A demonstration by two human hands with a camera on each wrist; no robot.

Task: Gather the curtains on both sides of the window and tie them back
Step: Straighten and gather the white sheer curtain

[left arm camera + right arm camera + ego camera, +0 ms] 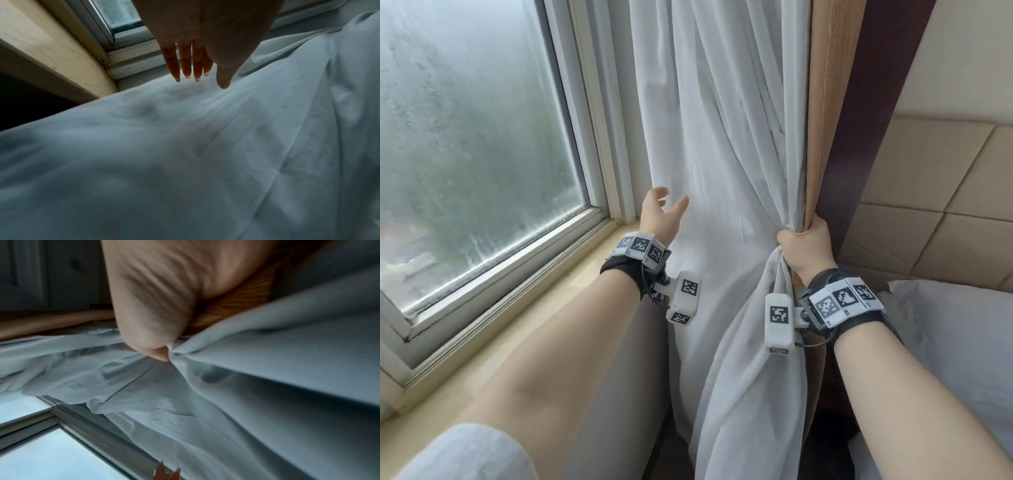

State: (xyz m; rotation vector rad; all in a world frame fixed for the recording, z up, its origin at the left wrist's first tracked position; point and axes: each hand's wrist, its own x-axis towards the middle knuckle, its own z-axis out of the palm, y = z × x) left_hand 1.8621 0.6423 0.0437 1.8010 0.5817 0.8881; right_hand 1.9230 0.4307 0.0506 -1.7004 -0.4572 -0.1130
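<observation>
A white sheer curtain (715,144) hangs right of the window (476,154), with a tan outer curtain (825,102) beside it. My right hand (803,248) grips a bunched fold of both the white and tan cloth in its fist, seen close in the right wrist view (160,321). My left hand (664,212) is open by the white curtain's left edge, fingers straight. In the left wrist view those fingers (185,65) hover just above the white cloth (205,146); whether they touch it I cannot tell.
A beige windowsill (534,315) runs under the window frame (592,120). A dark wooden post (866,120) stands behind the tan curtain, with a padded beige headboard (935,192) and a white pillow (955,335) at the right.
</observation>
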